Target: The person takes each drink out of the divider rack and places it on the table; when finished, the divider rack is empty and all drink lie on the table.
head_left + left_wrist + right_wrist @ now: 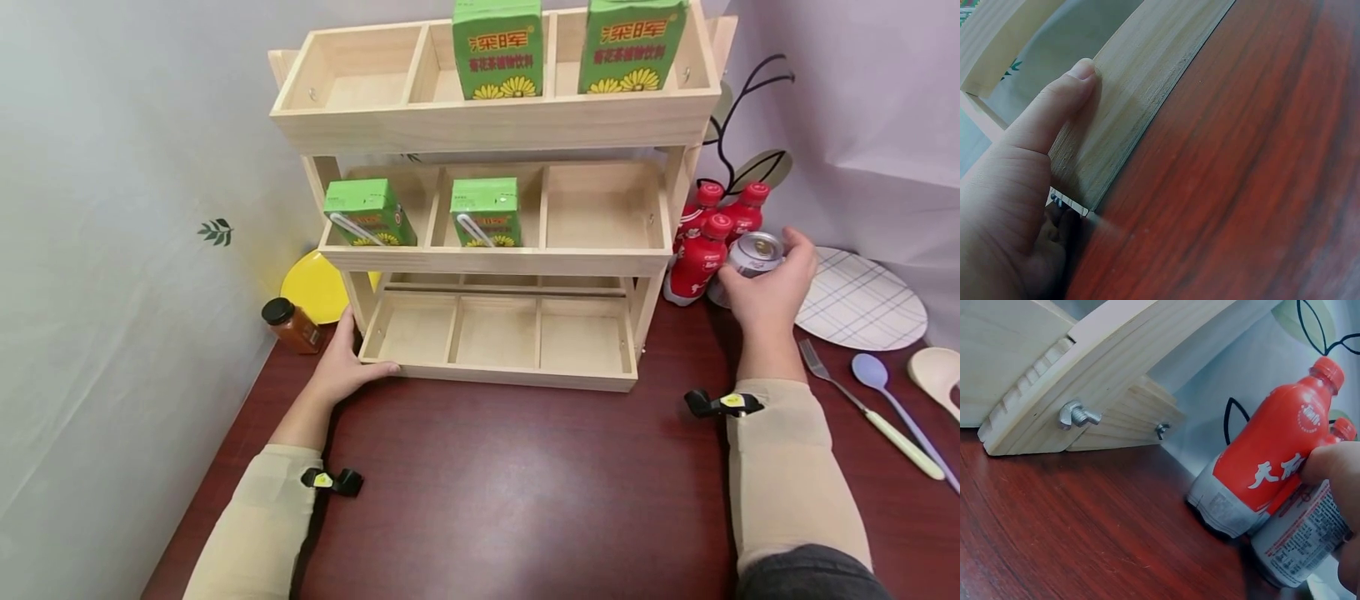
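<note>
A three-tier wooden rack (487,379) stands on the dark red table, each tier split into compartments. My left hand (341,362) grips the front left corner of its lowest tier; in the left wrist view the thumb (1063,103) lies along the front board. To the right of the rack, my right hand (776,287) grips a silver drink can (738,271) around its upper part. Right beside the can is a red-capped bottle (699,260), with two similar bottles behind it. The right wrist view shows the can (1300,540) upright against the bottle (1260,456).
Green drink cartons (498,50) fill some compartments of the top and middle tiers. A brown-filled jar (294,327) and a yellow plate (311,287) are at left. At right lie a checked plate (862,300), a fork (862,404), a blue spoon (892,400) and a beige utensil (933,371).
</note>
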{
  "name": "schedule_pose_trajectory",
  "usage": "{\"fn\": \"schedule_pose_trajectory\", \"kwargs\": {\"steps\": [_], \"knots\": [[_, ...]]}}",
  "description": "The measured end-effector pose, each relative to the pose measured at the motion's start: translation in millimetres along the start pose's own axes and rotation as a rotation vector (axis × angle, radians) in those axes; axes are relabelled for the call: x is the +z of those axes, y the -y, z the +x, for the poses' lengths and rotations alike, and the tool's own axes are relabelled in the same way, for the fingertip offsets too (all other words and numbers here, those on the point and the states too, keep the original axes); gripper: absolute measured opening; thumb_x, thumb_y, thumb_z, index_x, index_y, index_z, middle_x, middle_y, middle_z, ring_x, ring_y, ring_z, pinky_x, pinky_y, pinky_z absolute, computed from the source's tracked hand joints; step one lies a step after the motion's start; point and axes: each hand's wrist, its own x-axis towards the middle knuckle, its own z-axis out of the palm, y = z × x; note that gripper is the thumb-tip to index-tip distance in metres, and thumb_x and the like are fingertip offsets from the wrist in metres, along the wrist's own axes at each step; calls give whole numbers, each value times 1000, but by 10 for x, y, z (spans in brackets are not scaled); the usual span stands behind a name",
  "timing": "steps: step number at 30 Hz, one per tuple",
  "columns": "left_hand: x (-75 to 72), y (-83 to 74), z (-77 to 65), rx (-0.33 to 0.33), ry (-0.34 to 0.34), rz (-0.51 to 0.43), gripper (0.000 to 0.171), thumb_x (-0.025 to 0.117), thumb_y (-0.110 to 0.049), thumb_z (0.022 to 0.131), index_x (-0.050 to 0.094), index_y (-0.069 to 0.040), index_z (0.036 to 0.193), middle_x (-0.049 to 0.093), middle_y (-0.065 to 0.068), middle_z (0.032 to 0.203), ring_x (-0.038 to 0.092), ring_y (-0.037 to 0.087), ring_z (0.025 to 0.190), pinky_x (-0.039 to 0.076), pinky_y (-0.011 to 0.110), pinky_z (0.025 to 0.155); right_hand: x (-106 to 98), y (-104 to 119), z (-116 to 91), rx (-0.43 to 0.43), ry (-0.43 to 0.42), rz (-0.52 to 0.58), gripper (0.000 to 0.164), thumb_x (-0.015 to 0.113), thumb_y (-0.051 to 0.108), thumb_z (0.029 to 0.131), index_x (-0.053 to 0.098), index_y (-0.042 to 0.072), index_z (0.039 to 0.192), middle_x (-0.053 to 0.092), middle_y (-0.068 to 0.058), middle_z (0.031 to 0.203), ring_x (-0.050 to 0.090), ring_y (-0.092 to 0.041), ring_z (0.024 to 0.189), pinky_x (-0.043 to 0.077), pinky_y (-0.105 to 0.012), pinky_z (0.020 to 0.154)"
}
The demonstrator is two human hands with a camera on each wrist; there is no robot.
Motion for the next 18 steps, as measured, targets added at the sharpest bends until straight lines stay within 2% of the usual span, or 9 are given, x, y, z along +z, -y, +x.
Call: {"fn": "schedule_pose_trajectory", "kwargs": {"steps": [5, 8, 13, 18], "knots": [[-2, 0, -9, -9, 6, 0, 117, 91, -4, 62, 16, -10, 153, 33, 15, 148, 39, 30, 130, 34, 42, 102, -51, 58, -3, 25, 71, -52, 83, 71, 30, 79, 26, 23, 148, 27, -3, 149, 27, -13, 135, 24, -20, 107], [-1, -3, -12, -13, 6, 0, 117, 91, -5, 63, 16, -11, 153, 33, 15, 148, 39, 30, 131, 34, 45, 102, -76, 92, 0, 48, 113, -88, 84, 69, 32, 82, 21, 23, 150, 23, -5, 151, 25, -17, 137, 24, -23, 109], [4, -2, -4, 0, 2, 6, 117, 91, -4, 62, 17, -10, 153, 34, 16, 148, 40, 30, 130, 36, 38, 101, -112, 136, -9, 87, 173, -113, 87, 67, 34, 84, 14, 23, 152, 19, -7, 154, 23, -21, 139, 24, -28, 111], [-1, 16, -5, 4, 3, 0, 117, 91, -4, 63, 17, -11, 153, 33, 16, 148, 39, 31, 130, 36, 33, 100, -116, 143, -5, 78, 187, -114, 88, 66, 35, 84, 13, 20, 153, 20, -9, 154, 25, -24, 139, 23, -31, 112]]}}
